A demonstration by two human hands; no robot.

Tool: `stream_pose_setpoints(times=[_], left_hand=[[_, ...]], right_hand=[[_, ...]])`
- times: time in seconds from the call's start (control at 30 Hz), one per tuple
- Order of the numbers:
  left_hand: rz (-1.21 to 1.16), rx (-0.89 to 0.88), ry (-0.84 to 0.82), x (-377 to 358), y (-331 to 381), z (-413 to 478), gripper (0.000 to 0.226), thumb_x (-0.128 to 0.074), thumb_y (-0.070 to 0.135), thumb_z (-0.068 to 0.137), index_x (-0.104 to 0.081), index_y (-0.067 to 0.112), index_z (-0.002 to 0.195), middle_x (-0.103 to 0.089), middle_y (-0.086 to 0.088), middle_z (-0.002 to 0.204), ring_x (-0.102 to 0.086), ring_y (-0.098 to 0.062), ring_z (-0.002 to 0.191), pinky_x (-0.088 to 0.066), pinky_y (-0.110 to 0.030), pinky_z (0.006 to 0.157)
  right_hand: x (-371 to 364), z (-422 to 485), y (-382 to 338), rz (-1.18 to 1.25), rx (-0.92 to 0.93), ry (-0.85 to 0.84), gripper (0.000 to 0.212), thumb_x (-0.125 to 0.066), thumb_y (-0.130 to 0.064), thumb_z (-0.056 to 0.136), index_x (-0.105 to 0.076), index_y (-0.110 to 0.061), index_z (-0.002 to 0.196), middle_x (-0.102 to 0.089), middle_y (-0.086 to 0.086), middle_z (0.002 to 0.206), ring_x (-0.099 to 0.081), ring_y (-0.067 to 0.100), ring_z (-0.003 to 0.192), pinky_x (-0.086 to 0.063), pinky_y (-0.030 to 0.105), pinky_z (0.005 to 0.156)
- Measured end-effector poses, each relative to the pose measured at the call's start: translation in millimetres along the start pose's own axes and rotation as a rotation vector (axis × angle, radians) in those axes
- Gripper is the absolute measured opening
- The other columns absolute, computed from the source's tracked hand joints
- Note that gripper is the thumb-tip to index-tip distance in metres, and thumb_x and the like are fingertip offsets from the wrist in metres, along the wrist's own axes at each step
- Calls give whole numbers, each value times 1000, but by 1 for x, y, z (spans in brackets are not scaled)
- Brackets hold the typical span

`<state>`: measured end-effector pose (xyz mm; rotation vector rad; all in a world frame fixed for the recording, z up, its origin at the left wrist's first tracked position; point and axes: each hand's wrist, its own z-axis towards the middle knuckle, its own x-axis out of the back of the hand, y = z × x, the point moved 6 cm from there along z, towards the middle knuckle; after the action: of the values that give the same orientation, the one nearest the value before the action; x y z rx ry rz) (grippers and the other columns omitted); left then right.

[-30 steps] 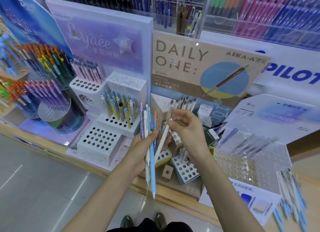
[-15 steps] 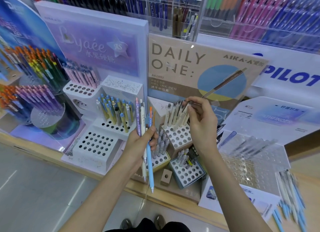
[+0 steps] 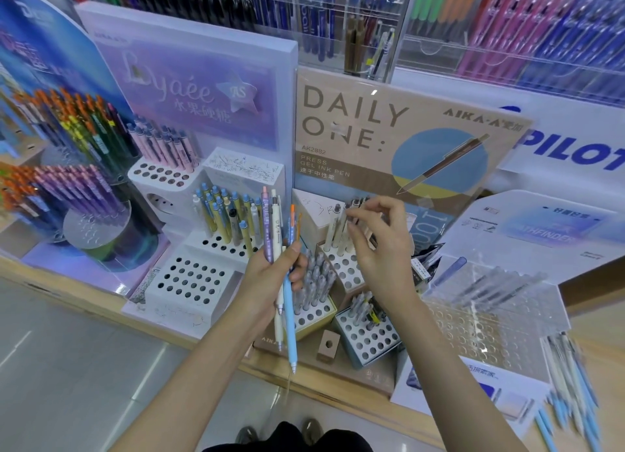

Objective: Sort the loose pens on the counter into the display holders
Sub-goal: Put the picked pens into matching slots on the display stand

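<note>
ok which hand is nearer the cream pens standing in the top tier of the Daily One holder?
Right. The right hand is at the cream pens, fingertips by their tops. The left hand is to their left and lower, gripping a bundle of loose pens.

Mixed pastel pens point(image 3: 290, 316) bunched upright, blurred blue-white pens point(image 3: 571, 377) lying on counter point(image 3: 338, 397), perforated display holders point(image 3: 179, 311) partly filled

**Lighting and image quality.** Bright, even, diffuse light; shadows are faint and soft. Small glare spots mark the sign point(image 3: 372, 130), and pale streaks reflect off the floor point(image 3: 84, 367). Wide-angle distortion bows the desk point(image 3: 67, 281) edge and the frame corners. The centre is sharp; the loose pens point(image 3: 571, 384) at right and the top racks point(image 3: 507, 29) are blurred.
</note>
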<state>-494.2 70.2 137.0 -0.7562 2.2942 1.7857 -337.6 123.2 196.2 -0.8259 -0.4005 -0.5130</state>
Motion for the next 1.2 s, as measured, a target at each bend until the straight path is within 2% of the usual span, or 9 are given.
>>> stream_pose_setpoints(times=[0.1,0.23,0.4,0.53,0.7,0.83,1.0,1.13,1.2], left_hand=[[-12,-2,6,3,3,0,8,-52,9,95,-55,9,87,-57,-1,59,-42,-7,44,-37,-18,42],[-18,-6,0,6,5,-1,7,-52,9,95,-53,8,89,-57,0,59,-42,-7,44,-37,-18,42],[-7,-15,-16,6,5,-2,3,-53,10,95,-53,7,94,-57,0,60,-42,-7,45,-37,-18,42],[-8,-11,-12,6,5,-3,5,-52,10,95,-54,8,91,-57,0,61,-42,-7,45,-38,-18,42],[0,-24,-13,7,6,-5,5,-53,10,95,-54,8,91,-57,0,62,-42,-7,46,-38,-18,42],[-2,-28,-7,6,6,-7,5,-52,9,95,-54,8,92,-57,1,60,-41,-7,45,-37,-18,42],[-18,-23,-10,7,8,-10,3,-52,9,95,-53,8,92,-57,0,61,-42,-7,45,-37,-17,43],[-35,-54,42,11,11,-12,6,-52,11,96,-54,11,90,-53,2,59,-40,-6,45,-35,-17,43],[-65,-88,100,17,16,-12,4,-52,12,96,-55,14,95,-46,6,55,-37,-5,45,-34,-16,43]], right_hand=[[-3,0,-5,-197,35,69,14,-70,-6,82,-73,-5,96,-56,19,101,-39,22,94,-29,21,82],[-2,1,2,-265,-12,101,15,-70,-7,84,-73,-6,99,-57,21,103,-42,29,97,-30,27,84],[-2,5,12,-131,-101,-15,23,-69,-13,86,-70,-9,108,-52,13,107,-41,27,104,-27,22,89],[9,8,24,-36,-222,30,26,-65,-20,89,-66,-11,114,-42,4,107,-32,15,107,-25,18,92],[13,18,23,-154,-128,-15,10,-69,-13,86,-72,-9,94,-52,14,107,-41,32,107,-27,27,91],[10,21,21,-203,-20,-80,13,-68,-16,86,-73,-12,96,-54,14,115,-42,34,110,-34,39,92],[11,18,15,-188,-62,-61,14,-67,-15,87,-71,-6,98,-56,16,115,-42,35,113,-36,44,96],[17,9,-19,-41,-67,24,14,-62,-18,90,-67,-7,97,-55,7,102,-43,19,101,-33,23,87],[4,-6,-36,181,-200,-150,23,-55,-35,93,-61,-17,78,-53,-5,81,-47,8,81,-35,18,71]])
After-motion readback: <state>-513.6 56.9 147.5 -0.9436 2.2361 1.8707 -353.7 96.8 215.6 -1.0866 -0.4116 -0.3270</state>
